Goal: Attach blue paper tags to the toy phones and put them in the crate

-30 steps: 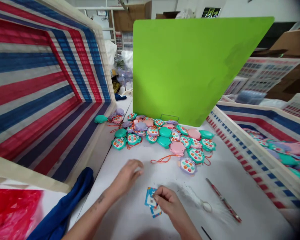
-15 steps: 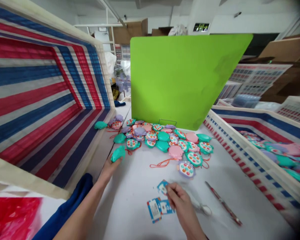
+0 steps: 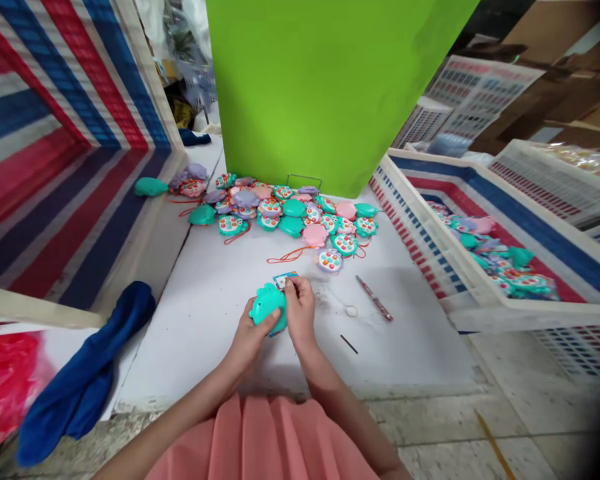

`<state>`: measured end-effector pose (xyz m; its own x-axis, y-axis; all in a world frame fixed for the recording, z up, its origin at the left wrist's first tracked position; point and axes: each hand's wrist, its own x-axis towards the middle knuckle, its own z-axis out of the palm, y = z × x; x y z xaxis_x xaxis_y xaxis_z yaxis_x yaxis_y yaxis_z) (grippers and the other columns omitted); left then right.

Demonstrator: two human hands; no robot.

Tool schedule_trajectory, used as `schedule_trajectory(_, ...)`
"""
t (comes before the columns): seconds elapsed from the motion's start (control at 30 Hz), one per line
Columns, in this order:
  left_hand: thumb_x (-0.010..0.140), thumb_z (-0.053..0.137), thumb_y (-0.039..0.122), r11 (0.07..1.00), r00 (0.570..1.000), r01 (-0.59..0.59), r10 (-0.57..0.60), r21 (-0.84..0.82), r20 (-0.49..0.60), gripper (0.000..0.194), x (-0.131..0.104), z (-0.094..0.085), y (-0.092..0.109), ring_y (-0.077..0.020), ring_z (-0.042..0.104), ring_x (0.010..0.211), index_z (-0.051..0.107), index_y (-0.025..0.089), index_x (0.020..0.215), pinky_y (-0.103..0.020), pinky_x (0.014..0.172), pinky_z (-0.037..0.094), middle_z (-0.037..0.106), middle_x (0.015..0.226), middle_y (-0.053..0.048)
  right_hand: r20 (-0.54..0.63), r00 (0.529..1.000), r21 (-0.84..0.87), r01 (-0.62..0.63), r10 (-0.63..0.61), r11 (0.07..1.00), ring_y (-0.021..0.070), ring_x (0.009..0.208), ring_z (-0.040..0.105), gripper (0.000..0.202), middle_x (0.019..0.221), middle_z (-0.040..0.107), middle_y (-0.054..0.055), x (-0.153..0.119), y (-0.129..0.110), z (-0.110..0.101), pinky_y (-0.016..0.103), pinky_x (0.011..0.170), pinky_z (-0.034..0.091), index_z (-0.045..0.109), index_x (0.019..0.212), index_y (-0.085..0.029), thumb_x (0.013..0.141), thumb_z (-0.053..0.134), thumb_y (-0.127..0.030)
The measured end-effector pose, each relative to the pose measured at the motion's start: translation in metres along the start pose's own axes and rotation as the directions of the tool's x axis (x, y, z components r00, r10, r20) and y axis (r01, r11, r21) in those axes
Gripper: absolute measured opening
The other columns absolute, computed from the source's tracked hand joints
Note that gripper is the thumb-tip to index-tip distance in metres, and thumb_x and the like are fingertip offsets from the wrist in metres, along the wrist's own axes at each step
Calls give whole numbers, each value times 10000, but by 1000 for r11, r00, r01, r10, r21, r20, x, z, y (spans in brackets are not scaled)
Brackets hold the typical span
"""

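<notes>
My left hand point(image 3: 247, 337) is wrapped round a teal animal-shaped toy point(image 3: 267, 305), its plain rounded back facing up and the thumb pressed on its edge. Close against it, my right hand point(image 3: 301, 310) pinches a small blue-and-white printed card point(image 3: 283, 279) between thumb and fingers. A sliver of blue shows under the toy, too covered to name. Beyond both hands lies a pile of similar toys point(image 3: 294, 208) in teal, pink and purple, some showing coloured dots and orange cords. The nearest of these is a purple-edged toy point(image 3: 329, 261).
On the white table point(image 3: 205, 287) at right lie a red pen point(image 3: 374, 298), a thin dark stick point(image 3: 349, 344) and a clear piece with a ring point(image 3: 351, 311). A green board point(image 3: 310, 87) stands behind. Striped-lined crates flank the table, the right crate point(image 3: 480, 303) holding toys.
My left hand has brought the teal toy from the far left to the middle, beside my right hand. The right hand keeps its card. The view has tilted down.
</notes>
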<state>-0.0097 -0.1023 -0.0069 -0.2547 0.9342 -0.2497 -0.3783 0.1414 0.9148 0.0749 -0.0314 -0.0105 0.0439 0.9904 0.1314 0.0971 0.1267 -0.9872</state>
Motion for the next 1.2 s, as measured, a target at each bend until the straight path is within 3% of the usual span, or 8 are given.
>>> schedule_trajectory(0.13,736,642,451,906,986,-141,166,399,-28,307,5,-6,4,-107,473,618,560,170,832,-205,587,394,538,680,36,-22,996,-60,81,-82,995,164,814,549,140,831,569,27,-8,-2,2,286,768,435,514,879,-193,877,441,-313)
schedule_trajectory(0.27,841,416,559,868,986,-112,157,484,-52,465,15,-16,12,-110,366,522,471,178,580,-228,508,317,398,522,40,-9,994,-93,105,-106,990,167,837,552,135,853,575,34,-12,-3,3,293,792,429,506,881,-199,891,424,-306)
schedule_trajectory(0.43,789,431,643,917,994,-13,-33,400,108,526,20,-29,20,-103,347,486,510,163,588,-225,476,294,399,498,43,82,994,-113,77,-68,991,165,785,560,137,801,583,18,-8,1,-3,285,757,431,521,840,-192,876,450,-305)
schedule_trajectory(0.57,758,507,621,947,931,187,-256,262,259,505,14,-35,24,-110,446,520,608,127,774,-226,509,380,526,600,6,161,986,-157,78,-52,984,163,764,559,128,803,590,19,-8,5,-6,280,734,431,531,835,-193,870,459,-293)
schedule_trajectory(0.73,634,745,334,956,918,57,-163,287,360,578,9,-35,22,-165,559,810,530,155,1139,-263,709,468,618,973,-46,172,983,-223,103,-65,969,169,773,564,125,814,605,23,-9,5,-4,286,728,428,536,842,-197,868,455,-289)
schedule_trajectory(0.9,717,684,397,970,909,215,-240,112,341,533,8,-36,20,-192,618,786,517,163,1165,-294,638,519,632,1040,-89,194,981,-152,59,-29,987,160,701,572,129,748,603,4,-2,6,-10,276,678,442,543,829,-197,856,474,-302)
schedule_trajectory(1.03,776,636,427,954,914,297,-271,-43,303,503,10,-46,20,-230,654,811,501,200,1204,-350,623,556,623,1117,-118,203,978,-265,108,-55,958,164,692,564,153,748,602,10,3,17,-34,283,669,439,578,855,-191,865,466,-295)
schedule_trajectory(1.2,742,688,370,952,918,303,-276,-54,283,575,7,-59,22,-245,648,886,471,202,1247,-355,688,557,582,1212,-132,400,910,-520,320,-106,792,221,890,565,252,972,623,82,8,36,-72,360,806,447,642,1038,-209,831,501,-226)
